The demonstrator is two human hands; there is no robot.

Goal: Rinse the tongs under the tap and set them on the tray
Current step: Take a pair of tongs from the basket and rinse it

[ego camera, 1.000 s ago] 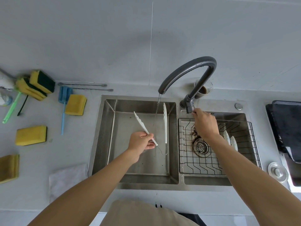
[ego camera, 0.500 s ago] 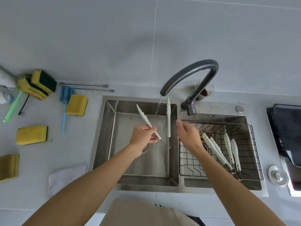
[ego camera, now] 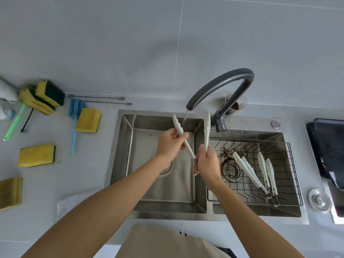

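Head view: tongs held spread in a V over left basin of sink, tips far, hinge near. Left hand closed round left arm of tongs mid-length; right hand closed round right arm low, near hinge. Thin stream from tap falling between the two arms, close to left one. Likely rinse step, tray placing not yet done. Dark tray at far right of counter, well apart. Two more pairs of tongs lying in wire rack in right basin. Judged light, stiff plastic, springy at hinge, slippery when wet; firmer hold probably near hinge or mid-arm, not at scalloped tips.
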